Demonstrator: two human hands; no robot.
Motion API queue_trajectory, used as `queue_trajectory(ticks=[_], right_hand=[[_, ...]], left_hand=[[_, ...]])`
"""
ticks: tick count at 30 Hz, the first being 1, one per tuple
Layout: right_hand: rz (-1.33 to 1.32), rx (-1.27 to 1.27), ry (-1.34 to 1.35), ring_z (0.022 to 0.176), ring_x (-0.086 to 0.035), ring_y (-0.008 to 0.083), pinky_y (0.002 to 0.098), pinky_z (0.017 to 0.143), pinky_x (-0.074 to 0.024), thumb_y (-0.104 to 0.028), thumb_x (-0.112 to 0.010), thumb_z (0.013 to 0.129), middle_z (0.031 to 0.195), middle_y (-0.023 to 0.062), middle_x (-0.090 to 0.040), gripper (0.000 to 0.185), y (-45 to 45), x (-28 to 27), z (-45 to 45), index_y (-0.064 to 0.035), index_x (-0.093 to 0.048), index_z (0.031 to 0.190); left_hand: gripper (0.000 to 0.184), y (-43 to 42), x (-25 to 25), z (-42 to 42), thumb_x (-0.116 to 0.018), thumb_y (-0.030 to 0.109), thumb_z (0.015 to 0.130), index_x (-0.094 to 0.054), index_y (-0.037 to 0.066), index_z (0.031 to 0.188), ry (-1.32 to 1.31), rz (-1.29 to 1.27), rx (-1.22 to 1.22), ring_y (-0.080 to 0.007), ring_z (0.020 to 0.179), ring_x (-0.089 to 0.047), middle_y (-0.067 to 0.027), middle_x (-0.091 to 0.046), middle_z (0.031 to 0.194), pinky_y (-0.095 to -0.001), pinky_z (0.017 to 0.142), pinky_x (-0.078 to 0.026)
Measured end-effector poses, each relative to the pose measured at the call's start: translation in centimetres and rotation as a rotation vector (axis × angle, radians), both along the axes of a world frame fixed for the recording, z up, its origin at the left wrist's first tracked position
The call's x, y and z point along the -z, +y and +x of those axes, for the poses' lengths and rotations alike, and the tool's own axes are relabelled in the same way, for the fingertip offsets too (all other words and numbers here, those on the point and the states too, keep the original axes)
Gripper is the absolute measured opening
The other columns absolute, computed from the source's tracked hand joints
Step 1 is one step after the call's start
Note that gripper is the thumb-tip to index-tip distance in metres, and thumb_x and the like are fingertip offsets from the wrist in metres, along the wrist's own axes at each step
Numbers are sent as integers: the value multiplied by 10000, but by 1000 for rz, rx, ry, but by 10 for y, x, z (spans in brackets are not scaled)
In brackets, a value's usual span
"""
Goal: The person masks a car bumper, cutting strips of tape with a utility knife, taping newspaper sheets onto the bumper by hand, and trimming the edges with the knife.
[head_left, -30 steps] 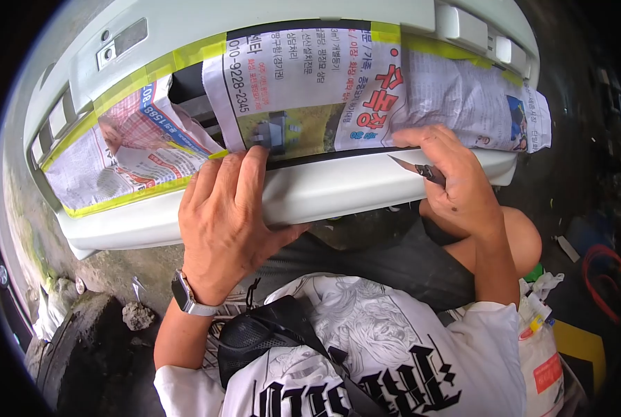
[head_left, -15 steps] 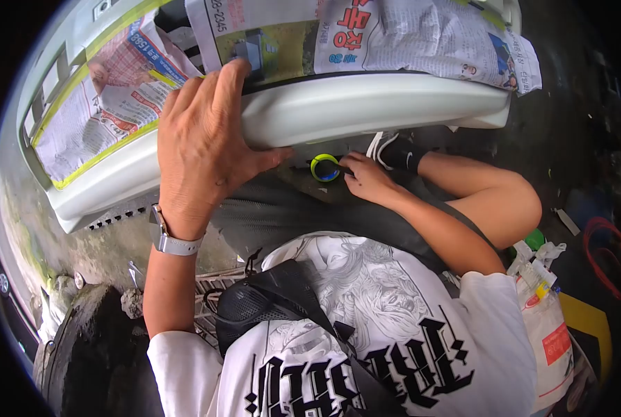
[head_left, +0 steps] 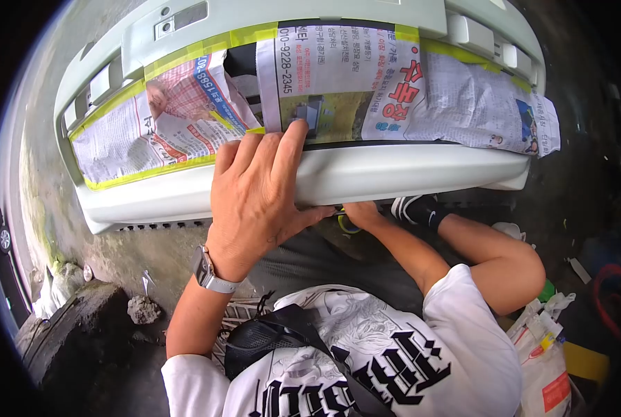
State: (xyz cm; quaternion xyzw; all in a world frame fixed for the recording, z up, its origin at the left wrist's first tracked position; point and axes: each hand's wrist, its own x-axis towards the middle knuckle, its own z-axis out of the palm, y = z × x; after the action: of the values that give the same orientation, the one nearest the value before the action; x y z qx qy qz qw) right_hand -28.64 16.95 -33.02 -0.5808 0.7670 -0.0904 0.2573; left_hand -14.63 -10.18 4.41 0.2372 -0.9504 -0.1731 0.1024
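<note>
A pale car bumper point(head_left: 422, 170) lies across the front, its middle opening masked with printed newspaper point(head_left: 387, 90) and yellow masking tape point(head_left: 210, 50). My left hand point(head_left: 255, 184) grips its near lip, fingers over the top and thumb underneath. Just below that lip is my right hand point(head_left: 363, 213), closed round something thin and dark near my left thumb; its fingertips are mostly hidden. Beside it a yellow-green tape roll point(head_left: 348, 224) shows only in part.
My crossed leg point(head_left: 502, 267) and shoe point(head_left: 413, 208) are close under the bumper. A white plastic bag point(head_left: 543, 347) stands at my right. Left of me lie a chunk of rubble point(head_left: 143, 310) and a dark block point(head_left: 81, 326); a red hose point(head_left: 609, 306) lies far right.
The bumper appears lower and further right in view, with more of its far side showing. My right hand has moved from beside the tape roll up to the bumper's underside.
</note>
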Motion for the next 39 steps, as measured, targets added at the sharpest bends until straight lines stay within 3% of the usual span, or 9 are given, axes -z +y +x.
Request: queue_trajectory(ticks=[10, 12, 14, 19, 22, 28, 29, 33, 39], right_hand=[[439, 73, -293, 848, -752, 323, 467, 752, -580, -225, -766, 787, 925, 190, -757, 386, -46, -124, -21, 12, -686, 1081], [563, 312, -531, 728, -707, 245, 420, 647, -532, -236, -757, 780, 814, 129, -732, 324, -45, -123, -30, 15, -693, 975], [717, 419, -744, 450, -447, 133, 353, 419, -299, -232, -781, 781, 596, 30, -536, 240, -54, -146, -42, -59, -619, 745], [757, 666, -937, 449, -314, 52, 269, 411, -179, -135, -787, 748, 578, -65, -345, 309, -44, -165, -45, -153, -482, 701], [666, 643, -1045, 468, -345, 52, 256, 393, -219, -433, -774, 929, 643, -12, -505, 378, -32, -193, -42, -88, -645, 844], [432, 635, -950, 510, -379, 60, 258, 406, -266, -667, -636, 985, 827, 60, -619, 638, 2, -213, -16, -37, -703, 1059], [468, 605, -902, 573, -490, 88, 272, 473, -376, -658, -647, 981, 847, 74, -645, 647, 6, -223, -13, -15, -692, 1041], [97, 409, -518, 824, -695, 232, 321, 765, -543, -431, -756, 969, 960, 128, -692, 477, 17, -240, 9, 9, -707, 1147], [-401, 381, -552, 810, -675, 226, 358, 728, -528, -134, -813, 904, 916, 102, -674, 196, 2, -235, 40, -16, -680, 985]], left_hand=[[407, 45, 63, 96, -910, 236, 738, -699, 88, 1054, 430, -48, 180, -249, 980, -658, -48, -687, 1058, -403, 801, -508], [375, 72, 87, 85, -857, 266, 813, -686, 87, 1094, 304, 109, 299, -248, 1002, -638, -52, -679, 1104, -379, 829, -501], [417, 96, 119, 70, -837, 319, 851, -692, 74, 1156, 174, 252, 407, -274, 1089, -638, -71, -684, 1197, -409, 900, -508], [363, 132, 167, 44, -837, 270, 848, -725, 71, 1131, 120, 381, 419, -318, 1070, -696, -114, -745, 1096, -434, 956, -519], [341, 135, 172, 49, -867, 212, 839, -744, 17, 1091, 262, 664, 246, -362, 891, -741, -157, -764, 939, -421, 826, -558], [368, 147, 166, 78, -876, 279, 882, -732, -14, 1052, 309, 1011, -156, -167, 650, -610, -138, -694, 763, -335, 649, -497], [308, 149, 165, 80, -875, 216, 898, -722, -16, 1033, 276, 1053, -183, -74, 752, -551, -24, -686, 795, -278, 706, -495], [306, 157, 165, 83, -884, 210, 886, -725, -10, 1030, 275, 1037, -225, -75, 748, -559, -32, -704, 804, -279, 706, -496], [337, 161, 159, 74, -898, 225, 868, -733, -7, 1050, 304, 1050, -209, -76, 768, -592, -44, -739, 826, -281, 716, -503]])
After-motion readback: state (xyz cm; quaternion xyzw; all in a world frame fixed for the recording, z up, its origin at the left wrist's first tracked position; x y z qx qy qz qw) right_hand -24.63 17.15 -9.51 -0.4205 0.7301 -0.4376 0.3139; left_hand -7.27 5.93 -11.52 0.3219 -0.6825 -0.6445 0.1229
